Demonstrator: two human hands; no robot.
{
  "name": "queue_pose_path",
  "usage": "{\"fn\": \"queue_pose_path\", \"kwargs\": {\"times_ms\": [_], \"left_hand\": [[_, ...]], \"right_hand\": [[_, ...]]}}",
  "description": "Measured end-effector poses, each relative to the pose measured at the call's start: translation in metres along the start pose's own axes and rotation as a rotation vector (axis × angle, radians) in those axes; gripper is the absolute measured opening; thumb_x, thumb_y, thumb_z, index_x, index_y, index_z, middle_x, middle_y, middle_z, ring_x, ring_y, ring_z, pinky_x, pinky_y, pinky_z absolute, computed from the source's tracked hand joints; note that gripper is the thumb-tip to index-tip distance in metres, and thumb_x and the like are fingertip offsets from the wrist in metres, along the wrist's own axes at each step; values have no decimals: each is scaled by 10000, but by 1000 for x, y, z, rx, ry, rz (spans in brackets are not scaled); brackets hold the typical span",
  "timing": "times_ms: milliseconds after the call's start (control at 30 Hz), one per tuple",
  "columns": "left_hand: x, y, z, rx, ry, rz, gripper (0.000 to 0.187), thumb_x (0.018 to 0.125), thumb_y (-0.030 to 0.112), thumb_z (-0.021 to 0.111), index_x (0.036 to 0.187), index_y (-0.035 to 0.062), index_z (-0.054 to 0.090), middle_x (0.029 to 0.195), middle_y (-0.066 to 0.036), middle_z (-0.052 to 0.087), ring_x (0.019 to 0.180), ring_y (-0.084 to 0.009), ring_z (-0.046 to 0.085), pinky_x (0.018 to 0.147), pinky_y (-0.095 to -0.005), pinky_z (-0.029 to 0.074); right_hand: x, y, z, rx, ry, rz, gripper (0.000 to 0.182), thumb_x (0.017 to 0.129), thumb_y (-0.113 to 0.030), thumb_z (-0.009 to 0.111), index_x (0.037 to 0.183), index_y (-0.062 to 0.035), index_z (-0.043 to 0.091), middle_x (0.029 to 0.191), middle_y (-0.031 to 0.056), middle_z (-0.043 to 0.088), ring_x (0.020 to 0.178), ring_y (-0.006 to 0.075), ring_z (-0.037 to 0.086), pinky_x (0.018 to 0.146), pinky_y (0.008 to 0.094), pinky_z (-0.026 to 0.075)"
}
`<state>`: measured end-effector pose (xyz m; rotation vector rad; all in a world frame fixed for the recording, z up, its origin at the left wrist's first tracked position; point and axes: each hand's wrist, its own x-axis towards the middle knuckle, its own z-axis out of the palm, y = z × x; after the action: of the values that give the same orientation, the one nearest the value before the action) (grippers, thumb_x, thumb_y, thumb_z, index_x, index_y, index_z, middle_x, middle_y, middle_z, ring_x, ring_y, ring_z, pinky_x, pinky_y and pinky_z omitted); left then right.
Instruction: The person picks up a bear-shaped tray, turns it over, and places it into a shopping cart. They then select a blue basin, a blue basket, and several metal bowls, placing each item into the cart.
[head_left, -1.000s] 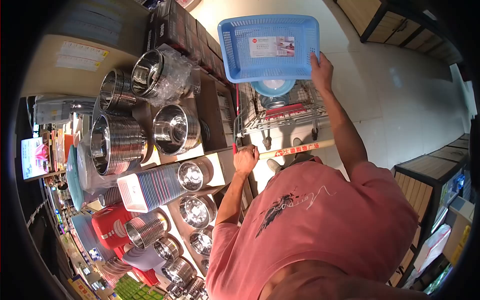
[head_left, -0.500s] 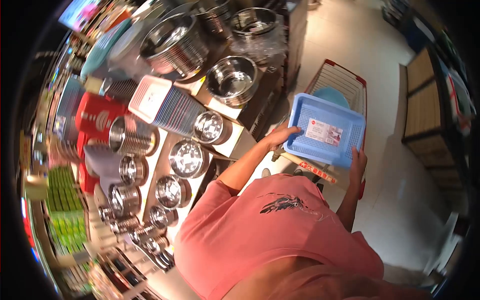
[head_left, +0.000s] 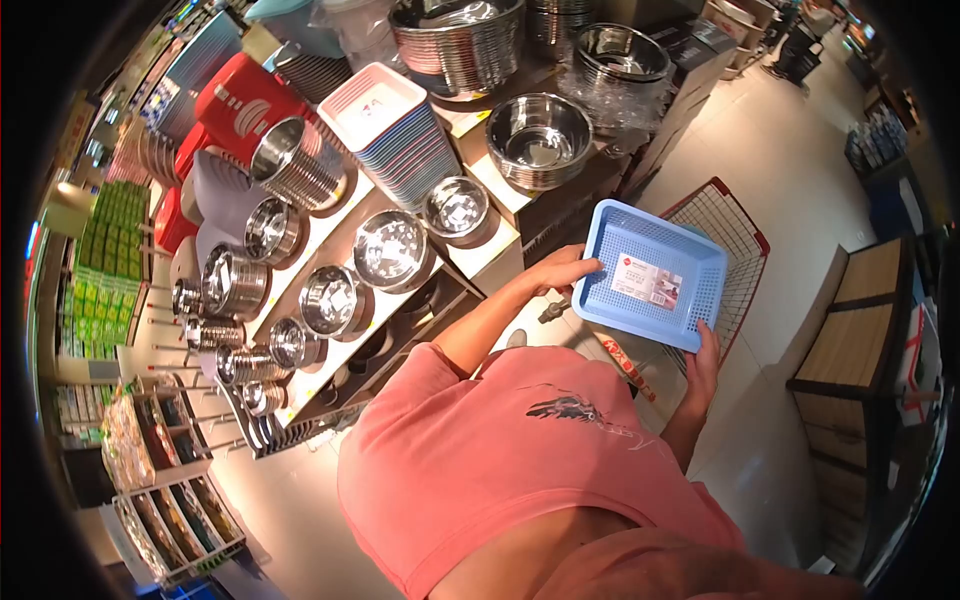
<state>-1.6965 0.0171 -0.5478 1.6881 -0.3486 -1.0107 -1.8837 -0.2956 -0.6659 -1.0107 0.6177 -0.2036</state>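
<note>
I hold a light blue plastic basket (head_left: 650, 275) with both hands over a red-rimmed wire shopping cart (head_left: 738, 240). A white label sits on the basket's bottom. My left hand (head_left: 562, 270) grips the basket's left edge. My right hand (head_left: 703, 365) grips its near right corner. The cart's handle bar (head_left: 628, 368) with red print runs just below the basket.
Display shelves (head_left: 480, 255) on my left carry several steel bowls (head_left: 538, 135), steel pots (head_left: 300, 165), a stack of pink-and-blue baskets (head_left: 395, 130) and red boxes (head_left: 235, 105). Wooden-topped shelving (head_left: 850, 340) stands at the right. Pale tiled floor (head_left: 790, 150) lies past the cart.
The basket came down from arm's length over the cart to close in front of me. My left hand left the cart handle and took the basket's edge. My view swung left.
</note>
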Motion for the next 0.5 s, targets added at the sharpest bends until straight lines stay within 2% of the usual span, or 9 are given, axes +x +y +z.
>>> {"fn": "queue_pose_path", "kwargs": {"times_ms": [100, 167, 200, 233, 300, 367, 400, 433, 500], "left_hand": [[4, -25, -17, -86, 96, 13, 566, 913, 333, 543, 1309, -70, 529, 1143, -146, 644, 951, -185, 655, 795, -287, 535], [2, -43, -24, -255, 252, 87, 478, 926, 230, 514, 1287, -82, 536, 1159, -159, 638, 959, -192, 632, 857, -325, 518], [-6, -42, -27, -259, 263, 89, 478, 926, 230, 514, 1287, -82, 536, 1159, -159, 638, 959, -192, 632, 857, -325, 518], [-15, -41, -29, -344, 428, 183, 443, 930, 219, 522, 1269, -65, 542, 1157, -143, 640, 993, -193, 629, 872, -336, 517], [-25, -50, -38, -546, 681, 407, 404, 939, 210, 541, 1259, -36, 536, 1154, -105, 638, 1031, -202, 632, 865, -345, 533], [-37, -48, -51, -745, 831, 564, 413, 948, 194, 529, 1300, -19, 498, 1165, -101, 628, 1045, -213, 638, 873, -372, 548], [-45, -45, -57, -785, 881, 600, 418, 951, 188, 528, 1317, -8, 479, 1171, -103, 625, 1052, -219, 640, 856, -377, 561], [-52, -40, -65, -823, 931, 636, 426, 954, 181, 527, 1335, 3, 461, 1177, -105, 622, 1059, -225, 643, 838, -381, 575], [-61, -35, -90, -858, 1042, 653, 365, 936, 132, 567, 1275, 21, 486, 1103, -87, 623, 867, -179, 648, 604, -288, 564]], "right_hand": [[4, 0, 18, 271, -182, -2, 516, 1051, -386, 451, 1379, 11, 455, 1317, 159, 580, 1140, 275, 603, 979, 436, 490], [5, 4, 29, 277, -256, -41, 605, 1060, -477, 362, 1408, 15, 425, 1371, 176, 544, 1171, 280, 583, 999, 447, 476], [7, 8, 34, 186, -166, -55, 610, 1061, -476, 353, 1418, 15, 415, 1391, 182, 518, 1195, 273, 566, 1006, 435, 472], [10, 13, 38, 95, -74, -72, 615, 1062, -475, 344, 1428, 16, 404, 1412, 188, 493, 1220, 266, 549, 1012, 424, 468], [19, 40, 36, 1, -14, -32, 536, 1061, -405, 414, 1388, 17, 467, 1318, 179, 571, 1136, 244, 595, 955, 385, 501], [28, 67, 31, -494, 17, -188, 421, 1047, -298, 494, 1298, 33, 554, 1182, 158, 647, 1020, 201, 636, 864, 329, 533], [19, 65, 43, -518, 63, -261, 320, 1024, -215, 545, 1200, 43, 614, 1055, 123, 686, 909, 171, 654, 793, 290, 544], [11, 62, 48, -519, 61, -254, 320, 1024, -215, 545, 1200, 43, 614, 1055, 123, 686, 909, 171, 654, 793, 290, 544], [5, 58, 56, -704, 7, -271, 312, 1025, -231, 543, 1171, 32, 626, 1023, 111, 687, 871, 171, 656, 785, 298, 540]]}}
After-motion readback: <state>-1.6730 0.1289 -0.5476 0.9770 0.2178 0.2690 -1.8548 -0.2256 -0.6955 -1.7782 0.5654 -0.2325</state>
